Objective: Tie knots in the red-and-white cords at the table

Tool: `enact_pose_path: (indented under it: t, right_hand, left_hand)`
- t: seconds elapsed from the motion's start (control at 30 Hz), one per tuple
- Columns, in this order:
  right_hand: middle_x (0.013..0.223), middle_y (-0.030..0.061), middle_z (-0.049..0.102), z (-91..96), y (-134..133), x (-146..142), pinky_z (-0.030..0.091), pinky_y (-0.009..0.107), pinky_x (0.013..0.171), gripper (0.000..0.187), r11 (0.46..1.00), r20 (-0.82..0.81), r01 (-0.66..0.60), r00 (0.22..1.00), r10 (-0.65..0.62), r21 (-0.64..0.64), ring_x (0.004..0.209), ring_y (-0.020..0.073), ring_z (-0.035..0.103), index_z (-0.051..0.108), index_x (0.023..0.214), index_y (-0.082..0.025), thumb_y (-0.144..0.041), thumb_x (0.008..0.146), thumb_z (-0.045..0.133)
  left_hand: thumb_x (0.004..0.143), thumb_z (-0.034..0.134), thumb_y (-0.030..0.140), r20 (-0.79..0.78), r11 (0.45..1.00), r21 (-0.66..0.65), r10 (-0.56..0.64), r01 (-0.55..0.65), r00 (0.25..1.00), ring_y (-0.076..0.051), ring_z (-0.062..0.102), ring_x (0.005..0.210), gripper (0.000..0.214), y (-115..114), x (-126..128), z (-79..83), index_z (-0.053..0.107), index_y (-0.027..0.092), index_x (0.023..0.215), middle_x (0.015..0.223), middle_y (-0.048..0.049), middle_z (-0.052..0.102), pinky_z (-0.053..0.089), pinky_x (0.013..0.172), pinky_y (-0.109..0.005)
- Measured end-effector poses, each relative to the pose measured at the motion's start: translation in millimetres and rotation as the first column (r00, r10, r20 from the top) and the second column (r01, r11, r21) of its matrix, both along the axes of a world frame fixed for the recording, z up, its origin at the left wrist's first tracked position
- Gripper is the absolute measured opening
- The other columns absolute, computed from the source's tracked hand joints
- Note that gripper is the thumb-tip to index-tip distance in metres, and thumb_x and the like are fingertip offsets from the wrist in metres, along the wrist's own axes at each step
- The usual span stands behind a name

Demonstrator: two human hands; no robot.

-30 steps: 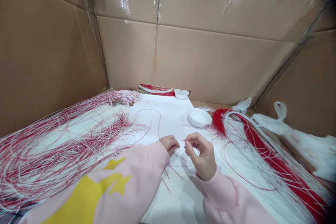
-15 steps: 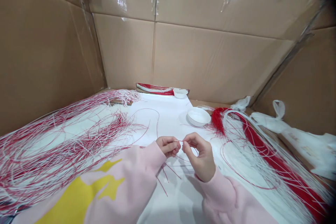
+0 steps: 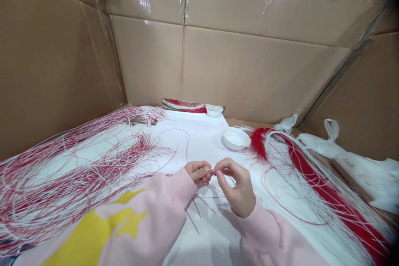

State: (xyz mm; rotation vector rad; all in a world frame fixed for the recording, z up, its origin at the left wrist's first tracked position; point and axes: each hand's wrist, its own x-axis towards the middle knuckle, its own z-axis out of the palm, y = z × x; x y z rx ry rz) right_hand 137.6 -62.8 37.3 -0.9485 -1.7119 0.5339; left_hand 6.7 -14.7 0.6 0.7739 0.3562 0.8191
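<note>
My left hand (image 3: pixel 198 173) and my right hand (image 3: pixel 236 185) meet over a white paper sheet (image 3: pixel 199 133), their fingertips nearly touching. Between them, both pinch a thin red-and-white strand (image 3: pixel 210 170), whose ends are too fine to follow. Several loose red strands (image 3: pixel 196 208) hang below my left hand. A large tangled heap of red-and-white strands (image 3: pixel 71 166) lies to the left. A bundle of red and white strands (image 3: pixel 324 183) curves along the right.
A white bowl (image 3: pixel 236 138) stands on the paper behind my hands. A smaller white dish (image 3: pixel 214 110) and a red-and-white bundle (image 3: pixel 183 106) sit at the back. Cardboard walls (image 3: pixel 258 70) surround the work surface. White plastic bags (image 3: pixel 352 166) lie at the right.
My two hands have moved slightly closer together, with the fingertips now almost meeting on the strand. The view has barely shifted.
</note>
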Motion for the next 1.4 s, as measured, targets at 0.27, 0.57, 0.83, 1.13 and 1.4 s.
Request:
enact_pose_path:
  t: [0.27, 0.57, 0.83, 1.13, 1.4]
  right_hand:
    - [0.07, 0.0016, 0.053, -0.7, 0.3, 0.4, 0.05, 0.025, 0.059, 0.01, 1.0, -0.038, 0.015, 0.999, -0.016, -0.021, 0.066, 0.0127, 0.055, 0.048, 0.07, -0.017, -0.008, 0.068, 0.046]
    - [0.07, 0.0016, 0.053, -1.6, 0.4, 0.2, 0.049, 0.025, 0.055, 0.013, 1.0, -0.028, 0.024, 0.999, -0.024, -0.015, 0.066, 0.0126, 0.054, 0.045, 0.067, -0.018, -0.005, 0.066, 0.046]
    - [0.069, 0.0015, 0.053, -0.2, 0.1, 0.2, 0.049, 0.024, 0.055, 0.013, 1.0, -0.019, 0.011, 1.0, -0.011, -0.008, 0.066, 0.0124, 0.053, 0.044, 0.066, -0.018, -0.005, 0.066, 0.046]
    - [0.069, 0.0008, 0.052, 0.0, -0.2, -0.1, 0.048, 0.024, 0.055, 0.014, 1.0, -0.021, 0.003, 1.0, -0.003, -0.02, 0.065, 0.0122, 0.053, 0.043, 0.065, -0.018, -0.004, 0.064, 0.046]
    - [0.068, 0.0003, 0.051, 0.1, 0.0, 1.1, 0.047, 0.023, 0.054, 0.014, 0.999, -0.002, -0.007, 1.0, 0.007, -0.032, 0.064, 0.0116, 0.053, 0.043, 0.065, -0.018, -0.004, 0.065, 0.046]
  left_hand:
    - [0.046, 0.077, 0.026, -0.058, 0.994, -0.101, 0.036, -0.042, 0.998, -0.003, 0.05, 0.049, 0.034, 0.0, -3.2, 2.7, 0.056, 0.009, 0.066, 0.054, 0.0014, 0.054, 0.039, 0.051, -0.014]
    - [0.045, 0.077, 0.026, -0.07, 0.994, -0.106, 0.034, -0.041, 0.997, -0.003, 0.051, 0.047, 0.033, 1.1, -3.8, 3.5, 0.056, 0.008, 0.063, 0.052, 0.001, 0.056, 0.041, 0.049, -0.013]
    - [0.047, 0.076, 0.028, -0.077, 0.996, -0.082, 0.027, -0.033, 0.997, -0.003, 0.051, 0.047, 0.032, 1.6, -3.9, 1.1, 0.057, 0.009, 0.065, 0.052, 0.0015, 0.055, 0.04, 0.048, -0.013]
    - [0.046, 0.076, 0.029, -0.095, 0.997, -0.072, 0.027, -0.034, 0.995, -0.003, 0.05, 0.045, 0.032, 1.1, -4.3, 2.4, 0.058, 0.009, 0.064, 0.051, 0.0017, 0.055, 0.041, 0.048, -0.013]
    - [0.044, 0.077, 0.031, -0.118, 0.999, -0.046, -0.003, -0.003, 0.993, -0.003, 0.049, 0.042, 0.034, 1.6, -4.9, 2.5, 0.056, 0.009, 0.061, 0.049, 0.0019, 0.054, 0.039, 0.046, -0.013]
